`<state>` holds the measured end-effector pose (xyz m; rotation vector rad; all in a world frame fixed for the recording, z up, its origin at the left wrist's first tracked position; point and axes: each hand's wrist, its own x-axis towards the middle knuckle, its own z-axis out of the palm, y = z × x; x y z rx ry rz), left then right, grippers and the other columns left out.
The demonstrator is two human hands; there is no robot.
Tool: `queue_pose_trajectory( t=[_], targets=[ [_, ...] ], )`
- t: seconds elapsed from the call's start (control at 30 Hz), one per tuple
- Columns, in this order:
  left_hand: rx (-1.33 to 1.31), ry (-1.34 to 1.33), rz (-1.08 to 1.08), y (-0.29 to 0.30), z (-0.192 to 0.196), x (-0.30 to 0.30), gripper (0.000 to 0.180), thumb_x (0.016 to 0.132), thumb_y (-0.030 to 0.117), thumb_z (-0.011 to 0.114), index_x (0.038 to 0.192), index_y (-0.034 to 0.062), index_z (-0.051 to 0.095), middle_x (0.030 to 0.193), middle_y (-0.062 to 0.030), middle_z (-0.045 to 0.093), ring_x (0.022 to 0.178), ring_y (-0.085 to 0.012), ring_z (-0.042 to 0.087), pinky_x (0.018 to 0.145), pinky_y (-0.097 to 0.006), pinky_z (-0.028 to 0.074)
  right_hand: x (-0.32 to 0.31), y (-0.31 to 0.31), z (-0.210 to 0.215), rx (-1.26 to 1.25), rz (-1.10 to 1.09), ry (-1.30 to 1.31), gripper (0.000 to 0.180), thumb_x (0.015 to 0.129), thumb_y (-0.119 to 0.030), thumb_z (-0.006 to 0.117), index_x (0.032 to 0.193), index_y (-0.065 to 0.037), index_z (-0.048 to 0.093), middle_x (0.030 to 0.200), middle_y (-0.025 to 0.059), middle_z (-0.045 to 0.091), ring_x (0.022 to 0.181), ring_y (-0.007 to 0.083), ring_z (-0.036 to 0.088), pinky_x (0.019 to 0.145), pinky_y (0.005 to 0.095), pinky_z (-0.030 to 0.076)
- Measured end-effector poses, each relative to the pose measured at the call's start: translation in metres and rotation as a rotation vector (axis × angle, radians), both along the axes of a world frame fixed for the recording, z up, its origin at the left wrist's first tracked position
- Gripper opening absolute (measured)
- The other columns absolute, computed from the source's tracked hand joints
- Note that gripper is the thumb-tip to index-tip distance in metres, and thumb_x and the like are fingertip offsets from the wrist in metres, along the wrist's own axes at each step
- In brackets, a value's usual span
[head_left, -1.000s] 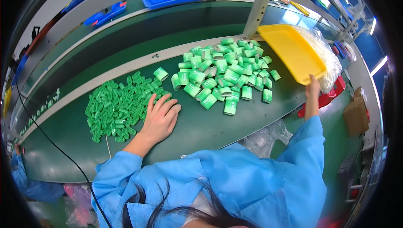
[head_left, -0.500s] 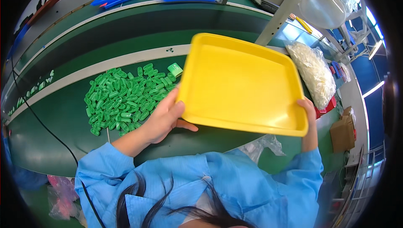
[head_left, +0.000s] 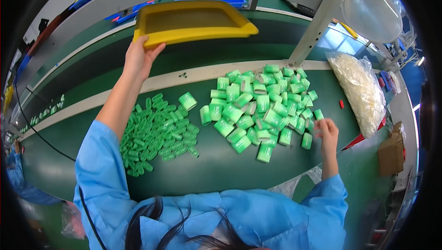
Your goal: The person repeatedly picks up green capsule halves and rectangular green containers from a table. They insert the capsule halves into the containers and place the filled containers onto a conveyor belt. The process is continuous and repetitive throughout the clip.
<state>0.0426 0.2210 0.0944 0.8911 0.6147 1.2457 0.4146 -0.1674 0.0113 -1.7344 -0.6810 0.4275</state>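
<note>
Bright, even light fell over the green tabletop [head_left: 202,171], with white glare at upper right. The right hand [head_left: 326,132] looked slightly blurred, perhaps from motion; straight edges bowed toward the black fisheye rim.

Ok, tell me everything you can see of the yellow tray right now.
The yellow tray is broad and shallow with a raised border, apparently smooth plastic. Its middle looks shaded, darker than the bright near edge. It is held up, tilted, toward the far side of the workbench, partly covering a blue tray in the view. The left hand grips its near left corner; the right hand is well clear.
</note>
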Motion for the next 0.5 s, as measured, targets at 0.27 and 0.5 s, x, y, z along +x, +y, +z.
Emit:
queue_pose_trajectory(
  t=[0.27, 0.5],
  targets=[
    [0.184, -0.043, 0.211, 0.169, -0.035, 0.124, 0.034, 0.095, 0.013, 0.039, 0.123, -0.0048, 0.032, 0.116, -0.0200, 0.047, 0.106, -0.0342, 0.055, 0.077, -0.041, 0.060, 0.002, -0.009, -0.027, 0.229, -0.059, 0.169, 0.012, 0.091, -0.011, 0.054, 0.086, 0.000, 0.056, 0.085, 0.0099, 0.061, 0.067, 0.0101, 0.055, 0.051, 0.0185, 0.042],
    [0.119, 0.039, 0.080, 0.253, -0.064, 0.176, 0.045, 0.086, 0.016, 0.059, 0.120, -0.0078, 0.041, 0.115, -0.0173, 0.049, 0.112, -0.0251, 0.051, 0.092, -0.030, 0.049, -0.005, -0.015, -0.025, 0.135, -0.020, 0.026, 0.010, 0.087, -0.006, 0.054, 0.081, 0.002, 0.054, 0.082, 0.0121, 0.059, 0.064, 0.0103, 0.052, 0.052, 0.0199, 0.042]
  ],
)
